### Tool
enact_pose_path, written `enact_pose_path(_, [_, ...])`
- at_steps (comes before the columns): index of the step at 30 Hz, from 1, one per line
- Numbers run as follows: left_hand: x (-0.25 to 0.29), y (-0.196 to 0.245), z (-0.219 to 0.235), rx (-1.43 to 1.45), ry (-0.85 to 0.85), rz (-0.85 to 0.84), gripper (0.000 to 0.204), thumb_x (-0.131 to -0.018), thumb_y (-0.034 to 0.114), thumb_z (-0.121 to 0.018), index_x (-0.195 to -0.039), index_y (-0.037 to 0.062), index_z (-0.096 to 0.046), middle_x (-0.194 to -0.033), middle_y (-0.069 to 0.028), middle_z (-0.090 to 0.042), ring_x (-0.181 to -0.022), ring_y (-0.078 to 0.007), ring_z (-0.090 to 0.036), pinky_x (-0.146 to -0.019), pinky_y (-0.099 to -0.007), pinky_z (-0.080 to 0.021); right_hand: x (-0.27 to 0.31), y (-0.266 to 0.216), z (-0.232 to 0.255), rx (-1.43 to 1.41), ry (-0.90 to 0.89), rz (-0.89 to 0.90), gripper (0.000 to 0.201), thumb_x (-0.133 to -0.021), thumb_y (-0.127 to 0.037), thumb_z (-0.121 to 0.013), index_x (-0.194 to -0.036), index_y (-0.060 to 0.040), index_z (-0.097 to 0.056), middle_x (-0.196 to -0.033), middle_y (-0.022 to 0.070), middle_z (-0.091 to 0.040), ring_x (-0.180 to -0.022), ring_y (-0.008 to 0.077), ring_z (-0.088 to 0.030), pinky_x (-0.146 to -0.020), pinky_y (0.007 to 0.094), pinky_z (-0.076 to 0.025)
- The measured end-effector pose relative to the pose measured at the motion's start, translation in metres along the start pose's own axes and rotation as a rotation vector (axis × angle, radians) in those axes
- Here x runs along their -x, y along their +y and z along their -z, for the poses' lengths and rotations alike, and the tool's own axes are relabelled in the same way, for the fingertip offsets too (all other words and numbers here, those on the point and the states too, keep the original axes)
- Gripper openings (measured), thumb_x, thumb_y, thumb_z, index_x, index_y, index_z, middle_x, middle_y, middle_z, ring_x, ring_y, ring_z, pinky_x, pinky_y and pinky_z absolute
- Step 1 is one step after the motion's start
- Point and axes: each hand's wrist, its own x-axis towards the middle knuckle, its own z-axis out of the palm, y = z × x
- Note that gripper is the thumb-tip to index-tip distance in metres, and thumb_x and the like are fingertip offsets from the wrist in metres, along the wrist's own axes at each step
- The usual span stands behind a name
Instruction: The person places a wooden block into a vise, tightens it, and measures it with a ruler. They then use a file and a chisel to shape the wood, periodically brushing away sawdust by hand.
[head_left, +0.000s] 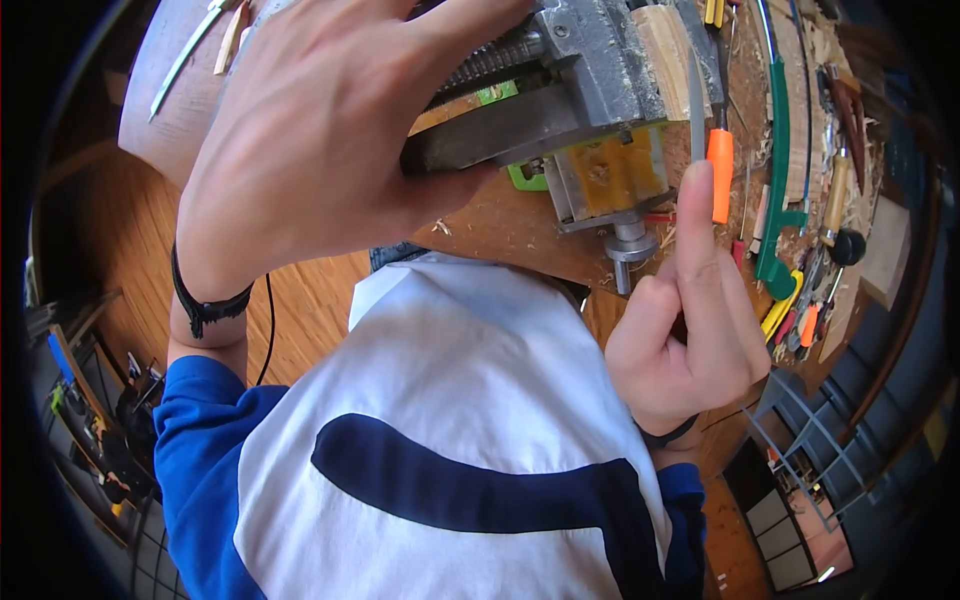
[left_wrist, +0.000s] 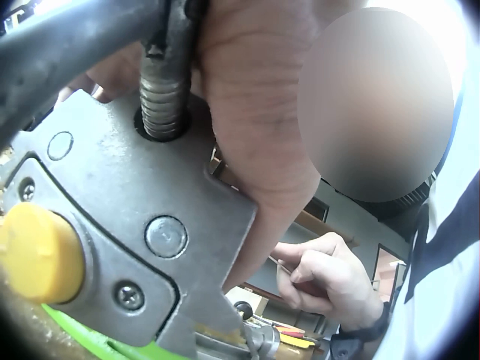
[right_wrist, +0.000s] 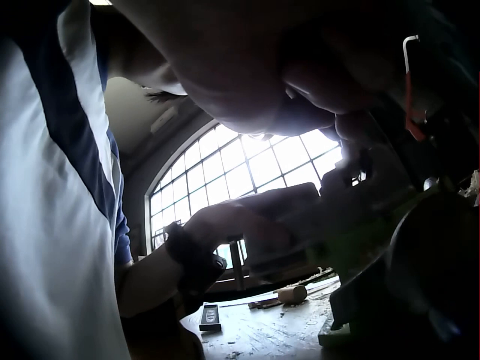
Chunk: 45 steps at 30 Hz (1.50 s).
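A grey metal bench vise holds a pale piece of wood upright at its right end. My left hand spreads over the vise's left part, thumb along the lower edge of the dark steel bar and index finger stretched across the top; the fingertips are out of the head view. The left wrist view shows the palm beside the threaded screw. My right hand holds a narrow grey metal file, index finger straight along it, other fingers curled. The file lies against the wood's right side; its handle end is hidden.
An orange-handled tool lies close right of the file. Beyond it are a green-handled tool, a wooden-handled tool and several small tools among shavings. The vise's handle juts toward my body. A metal ruler lies at upper left.
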Motion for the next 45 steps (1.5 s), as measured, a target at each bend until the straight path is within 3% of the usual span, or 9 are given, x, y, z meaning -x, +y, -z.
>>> enact_pose_path(5, [0.000,0.002,0.001,0.000,0.027,-0.005,0.073,-0.063,0.033,-0.081,-0.123,0.0038,-0.053,-0.098,-0.0149,-0.050,-0.089,-0.0315,-0.053,-0.074,-0.0441,-0.046,-0.017,-0.002,-0.003,0.030,0.000,-0.013,0.057,-0.072,0.011,-0.042,-0.125,0.0094,-0.062,-0.082,0.0157,-0.070,-0.051,0.0121,-0.044,-0.052,0.0247,-0.043])
enact_pose_path(12, [0.008,-0.020,-0.020,0.094,0.167,-0.102,0.071,-0.063,0.032,-0.081,-0.123,0.0046,-0.053,-0.098,-0.0138,-0.050,-0.088,-0.0308,-0.054,-0.073,-0.0438,-0.046,-0.007,-0.001,-0.012,0.027,0.067,0.003,0.057,-0.072,0.010,-0.043,-0.126,0.0104,-0.061,-0.076,0.0131,-0.066,-0.052,0.0126,-0.046,-0.052,0.0250,-0.042])
enact_pose_path(18, [0.005,-0.019,-0.004,0.169,0.073,-0.113,0.071,-0.064,0.032,-0.081,-0.123,0.0044,-0.053,-0.099,-0.0144,-0.051,-0.089,-0.0309,-0.055,-0.073,-0.0442,-0.047,0.014,0.001,-0.004,0.001,0.023,-0.031,0.059,-0.070,0.012,-0.041,-0.126,0.0120,-0.060,-0.077,0.0151,-0.066,-0.053,0.0135,-0.048,-0.052,0.0255,-0.043])
enact_pose_path(21, [-0.002,0.003,-0.001,-0.025,0.035,0.024,0.071,-0.064,0.033,-0.081,-0.123,0.0039,-0.054,-0.101,-0.0153,-0.051,-0.089,-0.0313,-0.055,-0.072,-0.0446,-0.048,0.011,0.001,-0.002,-0.006,0.025,-0.016,0.060,-0.070,0.013,-0.041,-0.127,0.0118,-0.060,-0.074,0.0147,-0.065,-0.052,0.0130,-0.048,-0.052,0.0252,-0.042])
enact_pose_path(29, [0.004,-0.022,-0.001,0.157,0.039,-0.153,0.070,-0.066,0.033,-0.081,-0.123,0.0034,-0.054,-0.100,-0.0159,-0.052,-0.088,-0.0317,-0.055,-0.071,-0.0439,-0.048,-0.015,-0.003,-0.006,-0.029,0.030,-0.023,0.058,-0.071,0.013,-0.042,-0.126,0.0100,-0.061,-0.070,0.0103,-0.060,-0.052,0.0109,-0.044,-0.053,0.0239,-0.041])
enact_pose_path(33, [0.002,-0.001,-0.004,-0.013,0.066,-0.033,0.069,-0.066,0.032,-0.080,-0.123,0.0032,-0.054,-0.098,-0.0149,-0.051,-0.087,-0.0309,-0.055,-0.072,-0.0432,-0.047,-0.014,-0.003,-0.005,0.021,0.032,-0.010,0.058,-0.070,0.012,-0.043,-0.125,0.0102,-0.062,-0.076,0.0123,-0.066,-0.052,0.0103,-0.044,-0.052,0.0240,-0.041])
enact_pose_path(36, [0.006,-0.020,-0.004,0.182,0.040,-0.120,0.069,-0.066,0.030,-0.080,-0.123,0.0031,-0.054,-0.096,-0.0143,-0.051,-0.087,-0.0301,-0.054,-0.072,-0.0430,-0.047,-0.004,-0.004,-0.002,0.054,0.017,-0.021,0.058,-0.070,0.013,-0.042,-0.124,0.0106,-0.062,-0.084,0.0143,-0.070,-0.052,0.0106,-0.045,-0.052,0.0243,-0.042])
enact_pose_path(42, [0.005,-0.019,-0.005,0.104,0.114,-0.208,0.069,-0.064,0.029,-0.080,-0.122,0.0030,-0.054,-0.095,-0.0141,-0.050,-0.086,-0.0296,-0.054,-0.072,-0.0430,-0.047,0.004,-0.005,0.000,0.036,0.015,-0.036,0.059,-0.069,0.014,-0.042,-0.124,0.0109,-0.062,-0.093,0.0169,-0.073,-0.053,0.0112,-0.047,-0.052,0.0248,-0.042])
enact_pose_path(45, [0.005,-0.018,-0.002,0.165,0.060,-0.124,0.068,-0.064,0.029,-0.081,-0.121,0.0026,-0.055,-0.096,-0.0145,-0.051,-0.086,-0.0300,-0.053,-0.072,-0.0428,-0.047,-0.001,-0.001,-0.003,-0.004,0.018,-0.009,0.059,-0.069,0.014,-0.043,-0.125,0.0097,-0.062,-0.093,0.0167,-0.072,-0.053,0.0111,-0.046,-0.052,0.0244,-0.042])
